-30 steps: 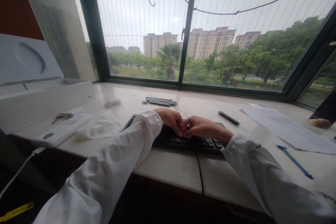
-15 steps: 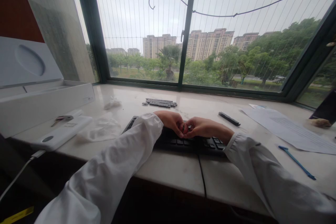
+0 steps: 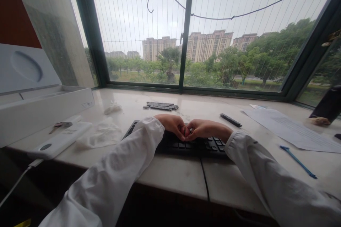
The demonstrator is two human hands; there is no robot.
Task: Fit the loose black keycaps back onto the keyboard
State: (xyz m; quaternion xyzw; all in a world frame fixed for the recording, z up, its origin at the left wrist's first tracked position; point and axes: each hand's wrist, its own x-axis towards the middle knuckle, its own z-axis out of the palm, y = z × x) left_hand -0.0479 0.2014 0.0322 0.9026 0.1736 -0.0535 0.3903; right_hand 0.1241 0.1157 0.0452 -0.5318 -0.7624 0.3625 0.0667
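Note:
A black keyboard lies at the front of the pale ledge, partly covered by my hands and the left sleeve. Above its middle, my left hand is closed, with thumb and fingers pinched. Facing it, my right hand is closed the same way, and the fingertips of both meet. Between them shows a small reddish, rounded patch with a dark gap; whether it is an object or curled fingertips I cannot tell. Behind the hands, several grey-black keycaps sit in tight rows.
To the right lie a dark narrow strip, printed paper and a blue stick-like tool. A white power bank with keys, crumpled clear plastic and a white box occupy the left. A black cable hangs over the front edge.
The view has shifted slightly, so the scene sits a little further left. My hands stay pinched together over the keyboard, with only a tiny change in the fingers.

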